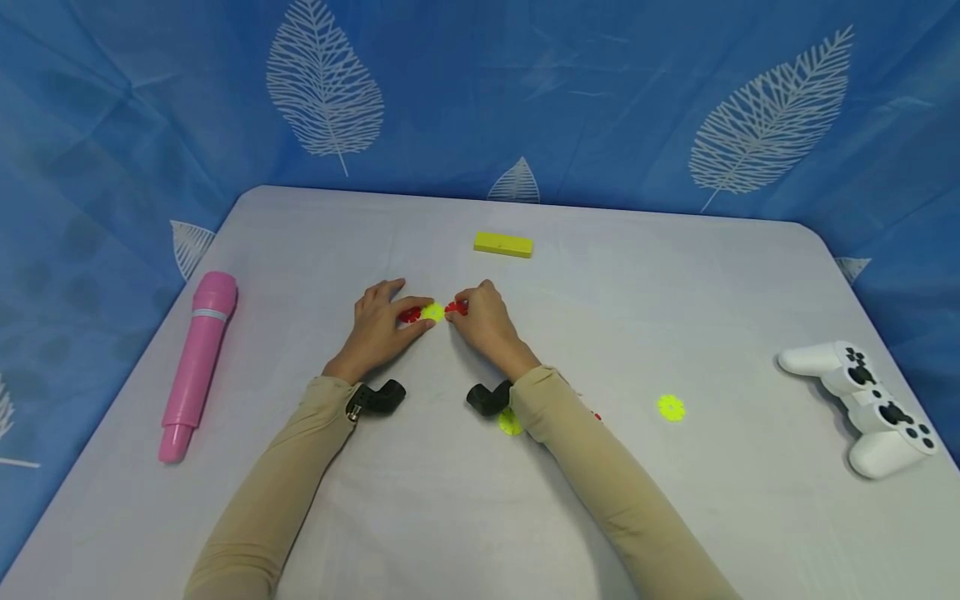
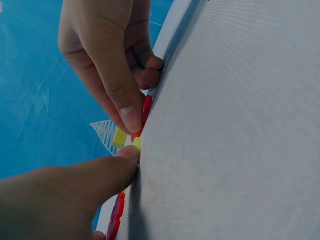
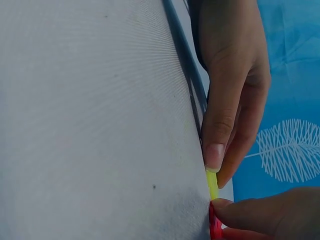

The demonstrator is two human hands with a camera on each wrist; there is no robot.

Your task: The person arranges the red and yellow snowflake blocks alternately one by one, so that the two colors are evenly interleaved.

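Between thumb and forefinger my left hand point(image 1: 381, 327) pinches a yellow notched disc point(image 1: 432, 312), flower-like in outline. A red disc point(image 1: 409, 315) adjoins its left side, partly under the left fingers. My right hand point(image 1: 489, 323) pinches another red notched disc point(image 1: 456, 308) against the yellow one's right edge. In the right wrist view the yellow disc point(image 3: 212, 184) and red disc point(image 3: 215, 220) stand edge to edge. The left wrist view shows the right thumb pressing on its red disc point(image 2: 146, 112), low over the white tabletop.
A yellow bar point(image 1: 503, 244) lies beyond the hands. Loose yellow discs lie by the right forearm point(image 1: 511, 422) and farther right. A pink microphone point(image 1: 197, 367) is at the left, a white game controller point(image 1: 862, 408) at the right. Blue leaf-patterned cloth point(image 1: 585, 100) hangs behind.
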